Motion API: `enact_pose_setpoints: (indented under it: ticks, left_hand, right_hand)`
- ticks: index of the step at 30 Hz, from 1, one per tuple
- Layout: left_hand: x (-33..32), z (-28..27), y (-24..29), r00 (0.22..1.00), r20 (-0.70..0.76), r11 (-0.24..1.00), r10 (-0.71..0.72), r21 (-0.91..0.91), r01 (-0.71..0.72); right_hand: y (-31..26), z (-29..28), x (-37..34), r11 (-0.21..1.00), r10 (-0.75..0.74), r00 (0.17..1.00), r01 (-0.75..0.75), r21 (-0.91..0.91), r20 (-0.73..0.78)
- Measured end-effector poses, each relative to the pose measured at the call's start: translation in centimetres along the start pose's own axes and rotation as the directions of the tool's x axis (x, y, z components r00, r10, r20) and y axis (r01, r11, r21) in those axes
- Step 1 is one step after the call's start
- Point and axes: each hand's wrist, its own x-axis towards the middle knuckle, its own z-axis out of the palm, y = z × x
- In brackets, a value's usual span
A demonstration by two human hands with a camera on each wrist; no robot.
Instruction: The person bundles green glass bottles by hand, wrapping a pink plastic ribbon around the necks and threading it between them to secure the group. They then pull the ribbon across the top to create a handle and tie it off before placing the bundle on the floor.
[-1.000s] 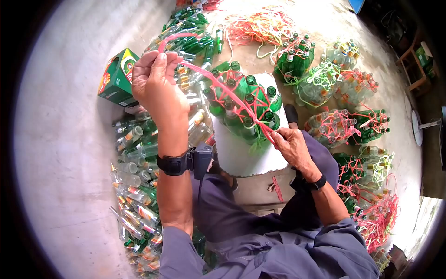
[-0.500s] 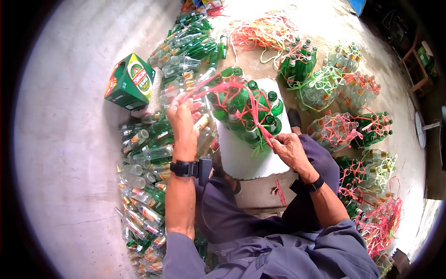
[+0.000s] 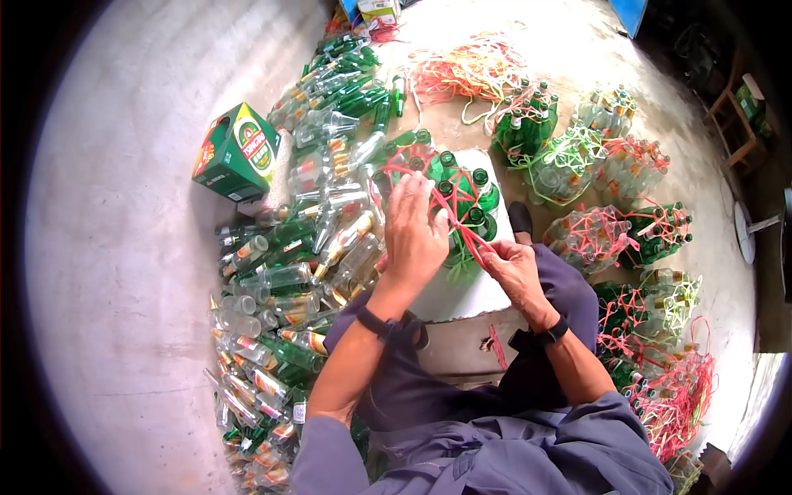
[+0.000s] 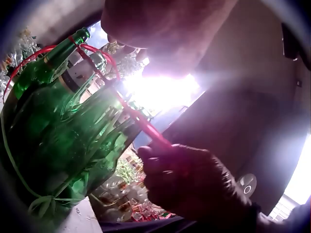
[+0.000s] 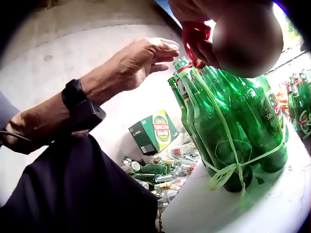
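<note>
A cluster of green beer bottles (image 3: 487,198) stands upright on a white board (image 3: 412,285), with red plastic straps (image 3: 468,230) woven among the necks. Low round the bottles runs a pale green strap (image 5: 226,172), knotted at the front. My right hand (image 3: 516,276) pinches the gathered red straps at the near right side of the cluster. Over the left part of the bottles is my left hand (image 3: 415,235), its fingers extended and close above the necks, hiding some of them. In the right wrist view, that left hand (image 5: 138,63) is beside the bottle tops.
Loose bottles (image 3: 272,280) lie heaped along the left, beside a green beer carton (image 3: 239,153). Strapped bundles (image 3: 590,227) line the right side. Beyond the board lies a tangle of red and yellow straps (image 3: 466,70). A short red scrap (image 3: 497,346) lies near my feet.
My left hand, earlier raised at the left with a red strap trailing from it, has come down and right over the bottles. My right hand keeps its pinch on the straps, nearly still.
</note>
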Motion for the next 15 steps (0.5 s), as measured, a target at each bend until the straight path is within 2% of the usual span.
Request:
enact_pose_setpoints:
  ticks: [1, 3, 5, 6, 7, 11, 14, 15]
  left_hand:
    - [-0.1, 0.6, 0.0, 1.0, 0.001, 1.0, 0.004, 0.005, -0.004]
    - [-0.4, 1.5, -0.4, 1.0, 0.009, 1.0, 0.01, -0.004, -0.01]
    - [-0.8, 2.1, -0.6, 1.0, 0.019, 1.0, 0.011, -0.011, -0.01]
    - [-0.6, 2.0, -0.6, 0.998, 0.034, 0.998, 0.048, 0.036, -0.049]
    - [-0.5, 2.0, -0.5, 0.995, 0.05, 0.993, 0.085, 0.081, -0.089]
    - [-0.2, 2.7, -0.2, 0.988, 0.103, 0.99, 0.115, 0.069, -0.123]
    - [-0.8, 4.0, -0.5, 0.987, 0.157, 0.991, 0.041, 0.118, -0.06]
    - [-0.9, 4.1, -0.5, 0.987, 0.156, 0.992, 0.049, 0.109, -0.066]
  right_hand:
    - [-0.2, -0.2, -0.2, 1.0, -0.002, 1.0, 0.002, 0.0, -0.004]
    - [-0.7, -0.6, -0.6, 0.987, 0.048, 0.999, -0.051, 0.154, 0.024]
    - [-0.5, -1.0, -0.9, 0.978, 0.065, 0.998, -0.067, 0.197, 0.021]
    - [-0.4, -1.2, -1.0, 0.968, 0.079, 0.997, -0.082, 0.239, 0.022]
    - [-0.3, -1.1, -1.1, 0.968, 0.077, 0.997, -0.079, 0.24, 0.018]
    - [-0.6, -0.1, -1.7, 0.957, 0.012, 1.0, -0.014, 0.289, 0.01]
    - [-0.3, 0.3, -2.6, 0.987, -0.026, 0.999, 0.019, 0.163, 0.042]
    - [0.2, 0.2, -2.7, 0.998, -0.012, 0.996, 0.006, 0.061, 0.094]
